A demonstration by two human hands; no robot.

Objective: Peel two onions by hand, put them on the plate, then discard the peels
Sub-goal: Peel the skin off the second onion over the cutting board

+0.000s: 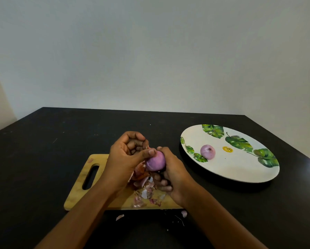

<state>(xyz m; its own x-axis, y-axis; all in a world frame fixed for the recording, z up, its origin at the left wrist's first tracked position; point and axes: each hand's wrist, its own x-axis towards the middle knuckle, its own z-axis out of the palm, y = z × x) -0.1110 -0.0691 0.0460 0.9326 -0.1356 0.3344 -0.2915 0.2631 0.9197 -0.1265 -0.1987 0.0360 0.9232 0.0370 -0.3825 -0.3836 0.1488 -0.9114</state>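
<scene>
Held onion [155,163]: raised over the middle of the board [78,186], between both hands. The side that shows is smooth, bare purple, so the peeling looks nearly done.
Right hand [175,177]: wraps the onion from its right and underside, fingers curled beneath. It likely acts as the steady holder, so the other hand has something to pull against.
Left hand [127,157]: its thumb lies on the onion's top end and the curled fingers seem to nip a shred of skin there. Both hands are closed together on the one onion.
Peels [145,187]: a loose heap of brown and pale skins on the board, straight below the hands. Working over the board keeps them in one place for discarding.
Stray scraps [119,216]: a few bits lie just off the board's near edge, on the tabletop [43,141], and will need gathering too.
Plate [240,169]: right of the board and apart from it, within easy reach of the right hand.
Plated onion [207,151]: peeled, resting near the plate's rim on the side nearest the board.
Stage: one onion is done and the second is on its last skin. Plating it and clearing the peels are not yet done.
</scene>
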